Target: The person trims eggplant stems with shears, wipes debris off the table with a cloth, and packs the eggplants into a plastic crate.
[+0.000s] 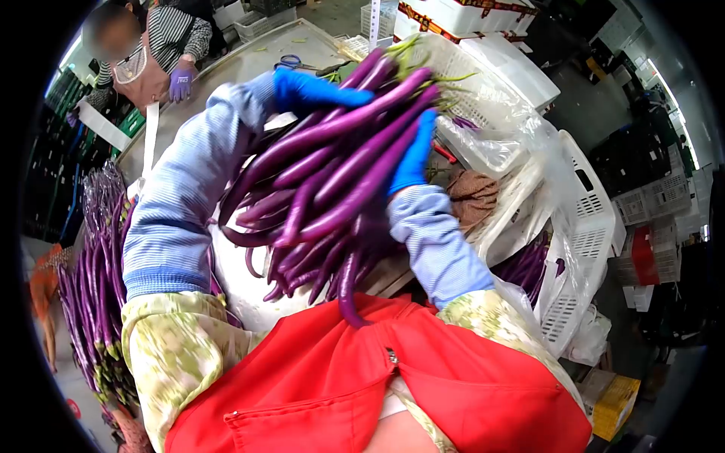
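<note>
A big bundle of long purple eggplants [332, 166] is held between my two blue-gloved hands, stems pointing away to the upper right. My left hand [321, 92] lies over the far left side of the bundle, its fingers wrapped across the top. Against the right side presses my right hand [415, 155], fingers pointing up; part of it is behind the eggplants. The lower tips hang toward my red apron [377, 370], and one long eggplant touches it. Under the bundle shows a pale work surface [245, 291].
Scissors [291, 62] lie on the metal table [249, 57] beyond. More eggplants [94, 287] are stacked at left. At right stand a plastic-lined white crate [585, 241] and a brown cloth [472, 198]. White foam boxes [464, 19] stand behind. Another person [143, 68] wears purple gloves.
</note>
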The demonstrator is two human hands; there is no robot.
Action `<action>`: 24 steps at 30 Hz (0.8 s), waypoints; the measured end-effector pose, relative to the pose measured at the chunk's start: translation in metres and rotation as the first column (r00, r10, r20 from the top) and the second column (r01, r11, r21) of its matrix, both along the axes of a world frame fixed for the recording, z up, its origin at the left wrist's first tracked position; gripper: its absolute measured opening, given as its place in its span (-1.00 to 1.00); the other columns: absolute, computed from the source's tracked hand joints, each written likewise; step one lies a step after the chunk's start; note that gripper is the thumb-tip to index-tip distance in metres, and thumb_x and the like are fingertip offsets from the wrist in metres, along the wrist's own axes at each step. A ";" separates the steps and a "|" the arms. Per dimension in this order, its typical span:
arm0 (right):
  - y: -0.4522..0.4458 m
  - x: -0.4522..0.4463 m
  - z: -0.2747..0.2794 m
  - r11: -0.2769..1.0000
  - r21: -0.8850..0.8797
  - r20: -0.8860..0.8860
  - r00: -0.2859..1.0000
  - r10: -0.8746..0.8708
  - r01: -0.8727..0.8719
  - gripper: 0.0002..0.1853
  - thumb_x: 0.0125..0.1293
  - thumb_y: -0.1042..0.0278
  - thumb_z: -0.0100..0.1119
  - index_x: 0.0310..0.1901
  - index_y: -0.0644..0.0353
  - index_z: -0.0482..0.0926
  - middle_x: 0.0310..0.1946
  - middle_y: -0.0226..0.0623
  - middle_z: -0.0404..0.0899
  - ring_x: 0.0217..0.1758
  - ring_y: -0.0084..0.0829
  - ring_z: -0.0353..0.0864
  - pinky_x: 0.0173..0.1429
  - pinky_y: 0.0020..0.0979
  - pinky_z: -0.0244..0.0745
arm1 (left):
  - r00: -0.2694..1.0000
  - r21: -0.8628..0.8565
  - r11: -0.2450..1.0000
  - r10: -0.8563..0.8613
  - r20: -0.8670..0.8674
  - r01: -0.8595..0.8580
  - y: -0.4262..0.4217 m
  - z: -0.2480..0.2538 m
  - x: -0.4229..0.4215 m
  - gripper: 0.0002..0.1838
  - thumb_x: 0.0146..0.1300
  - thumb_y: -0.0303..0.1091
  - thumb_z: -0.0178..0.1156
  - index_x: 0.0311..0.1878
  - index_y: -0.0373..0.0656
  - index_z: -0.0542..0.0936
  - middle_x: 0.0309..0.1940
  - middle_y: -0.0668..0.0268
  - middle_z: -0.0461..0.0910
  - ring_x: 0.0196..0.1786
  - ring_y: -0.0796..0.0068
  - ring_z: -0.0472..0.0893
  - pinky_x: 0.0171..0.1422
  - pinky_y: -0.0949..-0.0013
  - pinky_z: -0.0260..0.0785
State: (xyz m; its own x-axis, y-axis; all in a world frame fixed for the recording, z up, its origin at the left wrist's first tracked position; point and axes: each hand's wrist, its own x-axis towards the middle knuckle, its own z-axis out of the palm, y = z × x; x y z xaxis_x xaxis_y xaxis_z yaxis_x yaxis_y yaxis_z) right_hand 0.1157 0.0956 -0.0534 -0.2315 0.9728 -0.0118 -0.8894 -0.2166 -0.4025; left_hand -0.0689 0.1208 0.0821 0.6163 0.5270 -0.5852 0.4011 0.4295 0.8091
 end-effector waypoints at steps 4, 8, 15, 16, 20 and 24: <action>-0.019 -0.047 -0.059 0.869 -0.265 0.343 0.883 -0.320 0.418 -0.27 0.25 -0.07 0.25 0.31 0.22 0.31 0.25 -0.23 0.39 0.28 -0.35 0.35 0.39 -0.30 0.23 | 0.993 0.058 0.993 0.104 -0.063 -0.101 -0.002 -0.081 -0.059 -0.22 0.14 0.03 0.38 0.32 -0.21 0.38 0.12 0.15 0.55 0.03 0.46 0.59 0.17 0.37 0.45; -0.044 -0.013 -0.031 0.976 -0.189 0.611 0.791 0.033 0.104 -0.40 0.29 0.11 0.23 0.28 0.23 0.34 0.14 -0.26 0.43 0.17 -0.41 0.36 0.32 -0.32 0.22 | 0.930 0.156 0.922 0.330 0.163 -0.355 0.014 -0.137 -0.098 -0.28 0.25 0.00 0.28 0.36 -0.20 0.33 0.09 0.20 0.56 0.02 0.45 0.58 0.13 0.35 0.45; -0.116 0.051 -0.006 0.641 -0.478 0.615 0.292 0.732 -0.601 -0.48 0.39 -0.08 0.05 0.14 0.22 0.42 -0.27 -0.12 0.62 -0.28 -0.36 0.68 -0.23 -0.32 0.63 | 0.804 0.071 0.828 0.514 0.298 -0.556 0.038 -0.159 -0.109 -0.32 0.24 -0.09 0.30 0.36 -0.14 0.33 0.10 0.16 0.57 0.05 0.32 0.61 0.20 0.22 0.45; -0.124 0.047 0.003 0.446 -0.640 0.540 0.047 0.840 -0.626 -0.44 0.38 -0.13 0.04 0.10 0.26 0.46 -0.29 -0.04 0.63 -0.30 -0.30 0.70 -0.26 -0.30 0.64 | 0.802 0.030 0.843 0.498 0.330 -0.536 0.045 -0.161 -0.111 -0.32 0.24 -0.09 0.30 0.35 -0.15 0.33 0.10 0.15 0.57 0.05 0.31 0.61 0.20 0.21 0.45; -0.119 -0.015 -0.043 0.321 -0.522 0.338 0.153 0.929 -0.790 -0.37 0.42 -0.02 0.01 0.19 0.49 0.35 -0.04 0.25 0.57 -0.12 0.03 0.69 -0.09 -0.14 0.65 | 0.794 0.285 0.785 0.597 -0.112 -0.550 0.095 -0.191 -0.143 0.01 0.11 0.04 0.39 0.48 -0.18 0.08 0.30 0.01 0.38 0.25 0.22 0.49 0.33 0.18 0.34; -0.113 -0.102 -0.063 0.440 -0.435 0.135 0.426 0.894 -0.786 -0.52 0.47 0.08 -0.06 -0.04 0.50 0.42 -0.13 0.29 0.59 -0.08 0.13 0.66 -0.06 -0.08 0.64 | 0.900 0.286 0.882 0.421 -0.117 -0.375 0.102 -0.190 -0.148 0.00 0.13 0.00 0.39 0.48 -0.22 0.07 0.30 -0.01 0.36 0.23 0.28 0.49 0.29 0.21 0.36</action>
State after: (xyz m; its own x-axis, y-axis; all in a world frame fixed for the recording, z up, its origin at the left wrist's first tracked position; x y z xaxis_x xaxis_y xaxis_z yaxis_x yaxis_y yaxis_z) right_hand 0.0133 -0.0177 -0.1162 -0.8575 0.2202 -0.4649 -0.0287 -0.9228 -0.3842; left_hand -0.2172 0.2229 -0.1081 0.2261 0.8487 -0.4781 0.3805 0.3749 0.8454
